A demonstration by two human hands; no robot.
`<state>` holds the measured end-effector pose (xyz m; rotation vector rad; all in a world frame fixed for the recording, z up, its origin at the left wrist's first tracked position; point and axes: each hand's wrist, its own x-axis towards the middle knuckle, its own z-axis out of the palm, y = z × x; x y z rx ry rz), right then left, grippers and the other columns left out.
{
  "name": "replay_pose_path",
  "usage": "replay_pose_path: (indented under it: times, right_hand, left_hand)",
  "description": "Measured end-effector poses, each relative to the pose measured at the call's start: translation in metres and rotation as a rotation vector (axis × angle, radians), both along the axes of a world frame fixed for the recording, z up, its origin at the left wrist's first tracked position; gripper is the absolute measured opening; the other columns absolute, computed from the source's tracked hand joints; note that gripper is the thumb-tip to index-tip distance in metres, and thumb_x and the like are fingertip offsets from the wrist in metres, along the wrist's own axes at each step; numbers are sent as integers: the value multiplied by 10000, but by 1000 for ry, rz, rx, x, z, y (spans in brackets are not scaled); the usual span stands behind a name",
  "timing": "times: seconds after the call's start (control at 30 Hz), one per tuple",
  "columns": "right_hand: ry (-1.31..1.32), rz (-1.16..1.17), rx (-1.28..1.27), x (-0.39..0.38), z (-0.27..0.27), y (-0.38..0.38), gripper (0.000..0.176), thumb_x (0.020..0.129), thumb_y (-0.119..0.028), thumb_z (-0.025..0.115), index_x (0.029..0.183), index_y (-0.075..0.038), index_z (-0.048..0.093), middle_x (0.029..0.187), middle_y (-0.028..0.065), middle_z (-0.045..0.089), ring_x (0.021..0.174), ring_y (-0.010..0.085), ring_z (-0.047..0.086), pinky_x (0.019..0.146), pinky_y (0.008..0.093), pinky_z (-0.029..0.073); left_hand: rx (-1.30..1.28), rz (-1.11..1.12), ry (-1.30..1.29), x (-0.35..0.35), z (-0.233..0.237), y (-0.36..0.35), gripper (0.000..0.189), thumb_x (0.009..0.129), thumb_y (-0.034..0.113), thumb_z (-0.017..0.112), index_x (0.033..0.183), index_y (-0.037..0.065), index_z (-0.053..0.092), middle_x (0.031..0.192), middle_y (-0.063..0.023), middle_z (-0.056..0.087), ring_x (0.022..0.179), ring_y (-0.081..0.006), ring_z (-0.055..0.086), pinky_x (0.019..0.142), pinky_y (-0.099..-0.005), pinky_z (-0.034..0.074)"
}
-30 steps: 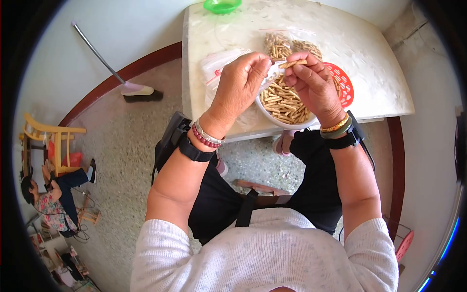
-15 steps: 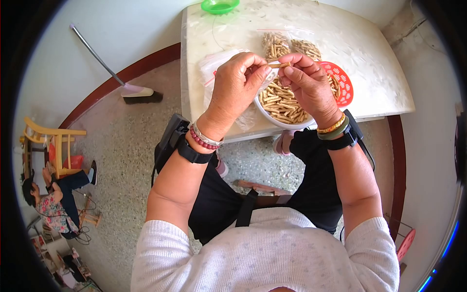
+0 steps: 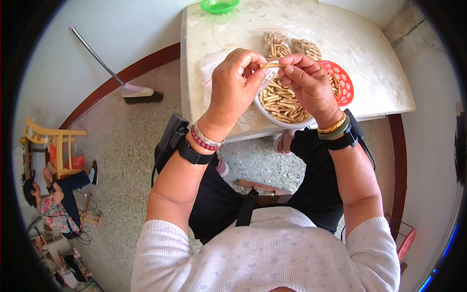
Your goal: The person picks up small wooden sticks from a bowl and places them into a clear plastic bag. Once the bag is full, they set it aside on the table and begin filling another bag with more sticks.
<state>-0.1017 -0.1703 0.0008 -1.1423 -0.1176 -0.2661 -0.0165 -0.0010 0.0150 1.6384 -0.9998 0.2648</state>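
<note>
Above a white bowl (image 3: 261, 110) heaped with short tan sticks (image 3: 284, 103), my two hands meet over one such tan stick (image 3: 273, 65). The thumb and fingertips of my left hand (image 3: 235, 80) pinch its left end. My right hand (image 3: 307, 82) grips the other end between thumb and index finger. Clear film (image 3: 267, 82) shows just under the left fingertips, partly hidden by them. Right behind the bowl lie two clear bags of similar sticks, the left bag (image 3: 276, 45) and the right bag (image 3: 306, 48).
A red perforated basket (image 3: 345, 87) with more sticks stands right of the bowl on the pale table (image 3: 369, 58). Flat plastic bags (image 3: 208, 73) lie at left, a green dish (image 3: 220, 6) at the far edge. A broom (image 3: 138, 92), a wooden chair (image 3: 59, 141) and a seated person (image 3: 58, 207) are leftward.
My left hand has shifted slightly up and left, and more of the stick shows between my fingertips. My right hand has barely moved.
</note>
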Motion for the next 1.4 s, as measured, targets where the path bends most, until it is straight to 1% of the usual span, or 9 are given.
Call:
replay_pose_path:
  times: [0.37, 0.57, 0.63, 0.77, 0.97, 1.03, 1.13, 1.27, 1.4]
  right_hand:
    - [6, -11, 5, -2, -1, -1, 170, 926, -78, 629, 1076, -3, 651, 902, 57, 670, 789, 96, 583, 738, 225, 472]
    - [9, -35, -6, -3, 0, -4, 156, 929, -75, 621, 1067, -11, 655, 902, 51, 668, 780, 92, 577, 741, 222, 475]
    - [8, -51, -4, -3, 0, -5, 153, 928, -74, 620, 1065, -16, 657, 899, 46, 667, 779, 89, 575, 743, 222, 476]
    - [17, -72, -212, -4, 2, -3, 147, 923, -71, 622, 1056, -21, 658, 902, 25, 661, 792, 73, 567, 741, 219, 473]
    - [70, -42, -247, -4, 5, 9, 159, 930, -123, 628, 1061, -35, 647, 888, -13, 640, 770, 52, 529, 737, 207, 462]
    - [81, -40, -246, -4, 3, 9, 151, 931, -124, 626, 1054, -38, 647, 884, -18, 635, 771, 48, 528, 733, 204, 460]
    - [93, -54, -262, -3, 3, 8, 126, 932, -110, 624, 1036, -43, 646, 874, -32, 619, 767, 34, 524, 720, 193, 453]
    - [120, -156, -304, -6, 8, 3, 124, 922, -57, 621, 1042, -30, 639, 888, -36, 610, 795, 32, 539, 720, 191, 454]
    - [81, -322, -415, -2, 2, -5, 112, 896, -23, 611, 1004, -14, 636, 867, -18, 615, 779, 60, 561, 710, 210, 467]
  left_hand:
    - [9, -35, -7, -1, -1, 1, 143, 799, -32, 722, 888, 14, 620, 800, -11, 607, 644, -57, 537, 583, -208, 457]
    - [59, -52, -31, -1, -1, 2, 138, 835, 34, 719, 936, 9, 629, 822, -11, 621, 656, -55, 541, 589, -206, 461]
    - [6, -89, 79, 2, -4, 2, 149, 862, 117, 696, 937, 12, 621, 752, -67, 641, 586, -123, 568, 541, -255, 467]
    - [66, -177, 288, 1, -3, 4, 144, 900, 123, 657, 944, -10, 626, 754, -85, 656, 615, -115, 594, 549, -256, 474]
    - [65, -139, 215, 1, -7, 4, 95, 901, 60, 628, 953, -19, 627, 792, -95, 674, 681, -130, 647, 613, -254, 507]
    - [57, -140, 144, 1, -7, 5, 91, 930, 59, 609, 983, -13, 629, 824, -20, 644, 730, -47, 592, 642, -199, 480]
    - [66, -149, 163, 1, -6, 5, 95, 912, 43, 627, 990, -12, 631, 849, -21, 645, 731, -48, 580, 644, -199, 477]
    - [-4, -59, 221, 9, -8, 6, 119, 898, 38, 641, 1003, -17, 632, 859, -27, 645, 705, -47, 550, 631, -200, 468]
    - [188, 65, 93, 17, -14, 9, 207, 858, 110, 701, 1018, -5, 639, 861, -55, 641, 643, -80, 524, 597, -230, 461]
